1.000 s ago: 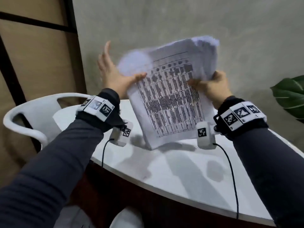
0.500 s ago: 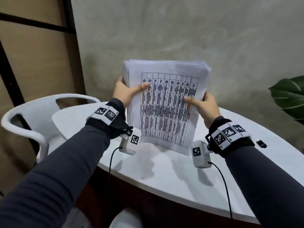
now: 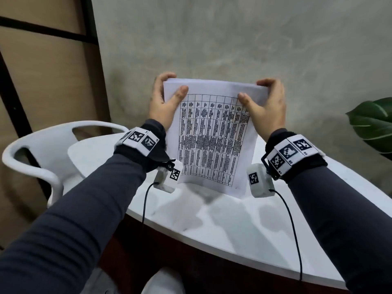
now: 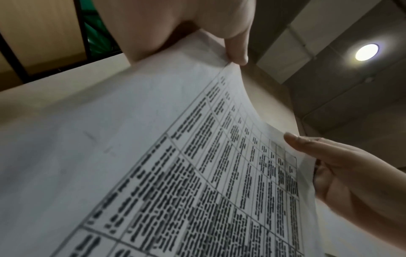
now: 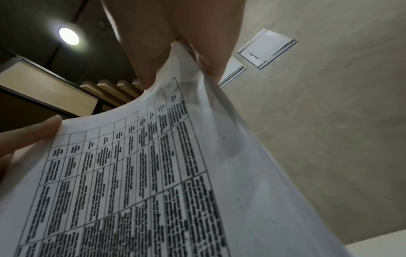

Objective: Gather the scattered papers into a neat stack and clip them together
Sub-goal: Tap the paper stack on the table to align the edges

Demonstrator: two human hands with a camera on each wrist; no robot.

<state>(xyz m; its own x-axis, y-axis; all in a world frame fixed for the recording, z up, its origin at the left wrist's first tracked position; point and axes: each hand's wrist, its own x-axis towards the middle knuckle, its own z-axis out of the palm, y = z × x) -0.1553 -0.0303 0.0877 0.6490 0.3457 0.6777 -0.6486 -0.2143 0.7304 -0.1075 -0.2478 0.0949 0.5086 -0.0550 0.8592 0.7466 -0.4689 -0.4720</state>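
Note:
A stack of white papers (image 3: 214,136) with a printed table on the front sheet stands upright, its bottom edge down near the white table (image 3: 222,230). My left hand (image 3: 164,102) grips the stack's upper left corner, thumb on the front, fingers behind. My right hand (image 3: 266,105) grips the upper right corner the same way. The left wrist view shows the papers (image 4: 197,165) held under the left hand (image 4: 219,31), with the right hand (image 4: 342,170) at the far side. In the right wrist view the right hand (image 5: 182,43) pinches the papers (image 5: 153,173). No clip is visible.
A white plastic chair (image 3: 42,153) stands at the table's left. A green plant (image 3: 373,126) reaches in at the right. A grey wall (image 3: 233,39) is close behind the table. Cables hang from both wrist cameras over the table's front edge.
The stack has been squared from tilted and fanned to upright and even. Both hands slid from its sides up to the top corners, and the stack came lower toward the table.

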